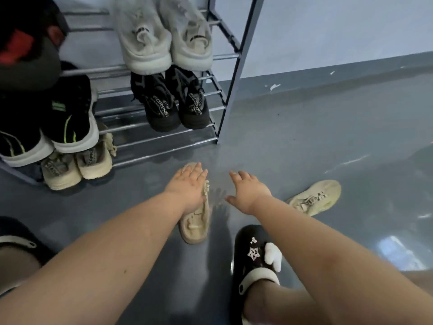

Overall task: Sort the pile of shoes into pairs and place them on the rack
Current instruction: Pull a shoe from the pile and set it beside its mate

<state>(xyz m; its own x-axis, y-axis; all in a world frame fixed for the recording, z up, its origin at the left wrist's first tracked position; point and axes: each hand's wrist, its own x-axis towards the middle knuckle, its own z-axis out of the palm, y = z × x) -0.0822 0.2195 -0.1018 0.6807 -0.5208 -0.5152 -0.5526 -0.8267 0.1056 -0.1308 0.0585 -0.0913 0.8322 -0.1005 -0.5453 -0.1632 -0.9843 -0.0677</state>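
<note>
A beige sneaker (196,222) lies on the grey floor in front of the rack, toe pointing away from me. My left hand (188,186) is flat above its front half with fingers spread, holding nothing. My right hand (248,192) hovers open just to the right of that shoe. A second beige sneaker (315,197) lies on its side farther right. The metal shoe rack (230,90) holds a white pair (164,36) on top, a black pair (172,103) below it, a black-and-green pair (63,123) at left and a beige pair (79,164) on the lowest level.
My right foot in a black clog with charms (254,256) stands on the floor near the bottom; my left foot's clog (16,240) shows at the left edge. A dark shoe with red (25,43) sits top left. A pale wall with grey skirting (339,66) runs behind.
</note>
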